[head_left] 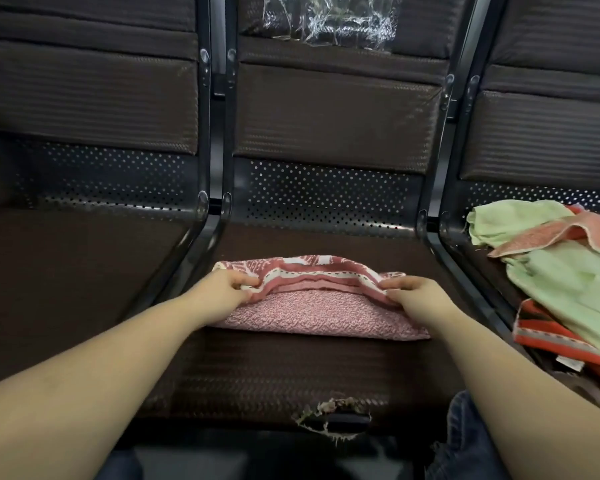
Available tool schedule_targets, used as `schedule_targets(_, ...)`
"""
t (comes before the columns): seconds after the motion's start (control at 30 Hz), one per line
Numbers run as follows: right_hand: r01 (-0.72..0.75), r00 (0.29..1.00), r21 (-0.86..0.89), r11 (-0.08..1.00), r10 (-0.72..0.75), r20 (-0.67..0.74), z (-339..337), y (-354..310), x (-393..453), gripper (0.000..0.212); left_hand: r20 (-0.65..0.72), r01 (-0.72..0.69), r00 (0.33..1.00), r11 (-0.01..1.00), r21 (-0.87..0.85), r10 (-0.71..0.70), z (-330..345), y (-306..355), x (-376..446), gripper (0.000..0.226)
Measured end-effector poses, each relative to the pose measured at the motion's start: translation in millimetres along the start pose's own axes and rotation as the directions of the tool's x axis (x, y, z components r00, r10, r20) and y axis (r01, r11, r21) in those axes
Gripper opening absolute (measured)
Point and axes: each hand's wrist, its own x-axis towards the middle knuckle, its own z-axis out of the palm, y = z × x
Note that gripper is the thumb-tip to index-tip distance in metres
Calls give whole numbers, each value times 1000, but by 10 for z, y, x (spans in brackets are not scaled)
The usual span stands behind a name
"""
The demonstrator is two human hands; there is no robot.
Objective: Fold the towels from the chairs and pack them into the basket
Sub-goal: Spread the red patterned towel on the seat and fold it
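A pink towel (312, 313) with a red and white patterned border lies partly folded on the middle chair seat (291, 368). My left hand (222, 289) pinches its upper layer at the left corner. My right hand (416, 294) pinches the same layer at the right corner. The upper layer is lifted a little off the lower one. On the right chair lies a loose heap of towels: a light green towel (568, 282), an orange-pink towel (551, 233) and a red striped towel (551, 337). No basket is in view.
The left chair seat (66, 278) is dark brown. Black metal frame bars (215, 216) separate the seats. The middle seat's front edge has a torn patch (329, 417). Clear plastic wrap (329, 19) clings to the middle backrest. A denim-clad knee (471, 441) shows at the bottom right.
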Motion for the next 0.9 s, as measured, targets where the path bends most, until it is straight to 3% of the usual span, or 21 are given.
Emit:
schedule_targets(0.23, -66, 985, 168, 984, 37, 170, 184, -157, -173, 16, -38, 45, 998, 989, -142, -51, 73, 185, -67, 26)
schedule_targets(0.43, -104, 985, 314, 944, 55, 162, -68, -169, -346, 18, -79, 63, 994, 979, -196, -80, -103, 175, -257, 28)
schedule_targets(0.57, -146, 985, 439, 887, 90, 147, -346, -130, -474, 20, -117, 62, 987, 925, -375, -114, -316, 154, -449, 27)
schedule_targets(0.63, -204, 969, 450, 869, 113, 220, -491, -112, -560, 18, -131, 52, 984, 902, -429, -119, -437, 124, -545, 28)
schedule_targets(0.7, -266, 924, 368, 891, 127, 359, -629, -96, -688, 22, -130, 36, 986, 889, -456, -106, -555, 113, -661, 34)
schedule_targets(0.77, -321, 843, 271, 908, 143, 519, -759, -85, -838, 33, -36, 67, 995, 884, -462, -94, -632, 113, -814, 37)
schedule_targets(0.83, -375, 710, 169, 912, 165, 684, -869, -82, -963, 38, 180, 177, 977, 900, -398, -112, -657, 77, -980, 32)
schedule_targets(0.9, -371, 581, 38, 928, 200, 789, -917, -33, -1012, 51, 476, 332, 859, 913, -238, -188, -643, 12, -1139, 27)
